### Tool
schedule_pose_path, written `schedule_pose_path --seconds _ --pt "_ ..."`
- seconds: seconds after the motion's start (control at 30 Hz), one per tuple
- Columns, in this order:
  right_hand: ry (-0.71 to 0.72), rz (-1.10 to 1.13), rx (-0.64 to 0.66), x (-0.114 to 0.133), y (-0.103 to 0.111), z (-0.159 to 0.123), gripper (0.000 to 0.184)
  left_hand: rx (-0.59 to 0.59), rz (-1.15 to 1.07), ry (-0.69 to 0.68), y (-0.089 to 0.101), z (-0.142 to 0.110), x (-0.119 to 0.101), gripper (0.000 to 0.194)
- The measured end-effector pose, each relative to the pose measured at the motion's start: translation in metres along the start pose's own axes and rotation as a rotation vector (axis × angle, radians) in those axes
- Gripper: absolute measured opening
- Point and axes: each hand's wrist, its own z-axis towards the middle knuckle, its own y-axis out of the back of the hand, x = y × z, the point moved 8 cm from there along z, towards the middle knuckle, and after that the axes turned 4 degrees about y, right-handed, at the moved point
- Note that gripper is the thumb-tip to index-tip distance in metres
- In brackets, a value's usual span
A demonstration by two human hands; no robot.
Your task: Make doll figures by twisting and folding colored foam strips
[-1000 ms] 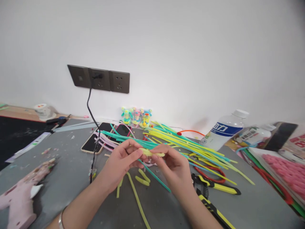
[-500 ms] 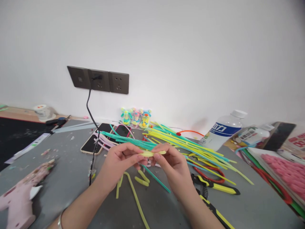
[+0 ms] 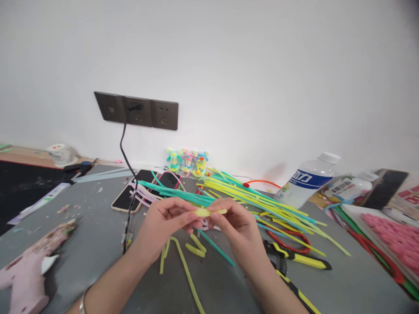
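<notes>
A short, pale yellow pipe cleaner piece (image 3: 203, 212) is pinched between both hands above the table. My left hand (image 3: 170, 220) is closed on its left part, thumb and fingertips together. Gripping the right end, my right hand (image 3: 234, 220) is closed too, and a little of the piece sticks out past the thumb. Below the hands lie a folded yellow pipe cleaner (image 3: 195, 249) and a long bent yellow one (image 3: 187, 272). A bundle of teal pipe cleaners (image 3: 173, 192) is just behind the fingers.
Yellow pipe cleaners (image 3: 252, 194) spread at the right, near yellow-black pliers (image 3: 301, 258) and red-handled scissors (image 3: 294, 244). A pink glue gun (image 3: 31, 266) is at left. Phones (image 3: 126, 198), small fuzzy figures (image 3: 187, 162) and a bottle (image 3: 306, 181) stand or lie toward the wall.
Both hands keep their pinch on the yellow piece, with only a slight shift of the fingers. The whole view has moved very slightly.
</notes>
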Motion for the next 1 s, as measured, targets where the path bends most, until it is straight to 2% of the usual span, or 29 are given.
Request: schedule_pose_path --seconds 0.37,0.43,0.5,0.63,0.77,1.0 --pt "-0.02 0.019 0.02 -0.007 -0.002 -0.002 0.011 0.037 0.077 -0.078 -0.005 -0.004 -0.008 0.015" --pt "-0.028 0.017 0.006 -0.007 -0.001 -0.001 0.016 0.083 0.044 -0.008 -0.007 -0.003 -0.002 0.016" --pt "-0.066 0.015 0.007 -0.007 0.0 -0.001 0.021 0.153 -0.003 0.12 -0.011 -0.003 0.008 0.02" --pt "-0.22 0.012 0.122 -0.011 -0.006 -0.002 0.027 0.25 -0.039 0.322 -0.016 -0.005 0.025 0.028" --pt "-0.316 0.011 0.231 -0.016 -0.012 -0.007 0.029 0.3 -0.041 0.408 -0.016 -0.006 0.035 0.026" --pt "-0.347 0.134 0.297 -0.018 -0.021 -0.01 0.021 0.407 -0.09 0.515 -0.02 -0.013 0.043 0.023"
